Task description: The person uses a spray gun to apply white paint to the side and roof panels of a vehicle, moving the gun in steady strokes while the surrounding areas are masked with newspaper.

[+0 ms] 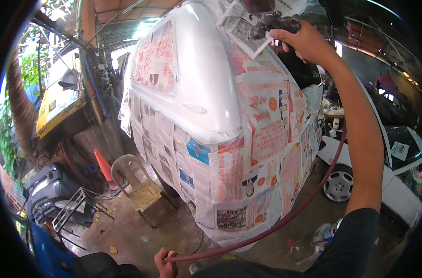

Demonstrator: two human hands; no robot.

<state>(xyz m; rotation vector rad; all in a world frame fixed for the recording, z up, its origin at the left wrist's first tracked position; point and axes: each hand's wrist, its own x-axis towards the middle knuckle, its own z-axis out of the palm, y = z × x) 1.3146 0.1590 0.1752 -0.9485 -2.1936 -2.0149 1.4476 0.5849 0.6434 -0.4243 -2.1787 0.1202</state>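
Note:
My right hand (309, 45) is raised high at the upper right, its fingers wrapped round a dark, stained spray gun (275, 24). The gun is held close to the top of a vehicle body, in front of newspaper sheets. Down at the lower edge, my left hand (165, 263) is closed round a red hose (266, 235), which curves up to the right past my right forearm. Between my hands stands the vehicle's glossy white rear corner panel (204, 74). Masking newspaper (262, 125) covers the side, the lower body and the window beside it.
A beige plastic chair (143, 192) stands close to the vehicle on the left, with an orange traffic cone (103, 165) behind it. Black car parts (51, 185) and a metal frame (74, 211) lie farther left. A white car (396, 185) is parked at the right.

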